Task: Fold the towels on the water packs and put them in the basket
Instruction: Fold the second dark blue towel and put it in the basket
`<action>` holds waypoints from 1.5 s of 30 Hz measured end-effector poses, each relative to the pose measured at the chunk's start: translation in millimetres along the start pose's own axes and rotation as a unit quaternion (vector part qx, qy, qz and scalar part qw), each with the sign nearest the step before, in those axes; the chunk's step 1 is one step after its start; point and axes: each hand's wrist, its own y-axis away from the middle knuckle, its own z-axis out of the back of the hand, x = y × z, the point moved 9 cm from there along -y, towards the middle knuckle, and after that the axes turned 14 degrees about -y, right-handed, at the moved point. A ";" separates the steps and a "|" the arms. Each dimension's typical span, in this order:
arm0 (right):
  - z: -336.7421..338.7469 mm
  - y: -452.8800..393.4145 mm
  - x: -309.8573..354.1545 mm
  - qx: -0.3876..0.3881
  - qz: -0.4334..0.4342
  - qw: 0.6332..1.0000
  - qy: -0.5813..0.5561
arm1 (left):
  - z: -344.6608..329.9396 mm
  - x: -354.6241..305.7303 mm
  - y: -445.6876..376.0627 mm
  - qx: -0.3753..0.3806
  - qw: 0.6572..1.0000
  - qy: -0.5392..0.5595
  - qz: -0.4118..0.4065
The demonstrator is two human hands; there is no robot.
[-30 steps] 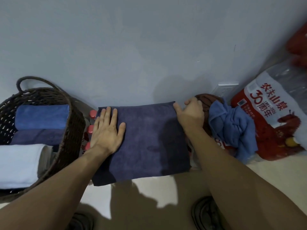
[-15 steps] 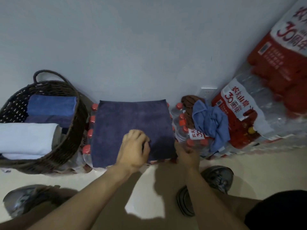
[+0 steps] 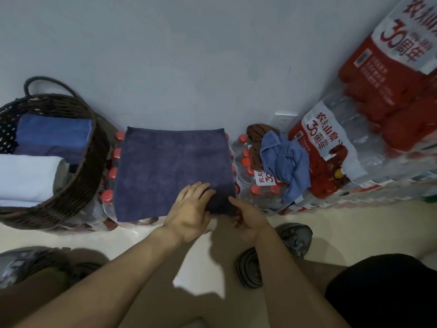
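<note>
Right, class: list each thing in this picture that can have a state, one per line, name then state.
dark purple towel: folded flat on the water packs
left hand: fingers straight, resting on the towel's near right part
right hand: holding the towel's near right corner
basket: holds folded towels
light blue towel: crumpled, unfolded
brown towel: crumpled, partly under the light blue towel

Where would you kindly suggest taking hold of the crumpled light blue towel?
Probably from above, at the bunched ridge of the light blue towel. It lies heaped on the bottle caps of the water pack, draped over a brown towel, with no flat edge showing.
</note>
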 end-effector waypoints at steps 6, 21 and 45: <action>11.0 3.0 20.8 -0.016 0.005 0.999 0.040 | -0.9 -1.6 -0.1 0.003 1.000 0.002 -0.006; -1.0 14.6 42.2 -0.006 -0.005 0.974 0.226 | -12.3 -3.4 4.1 0.027 1.000 0.001 0.000; -118.6 51.7 106.7 0.077 0.358 0.728 0.580 | 30.2 35.9 -25.5 0.008 0.973 0.201 0.116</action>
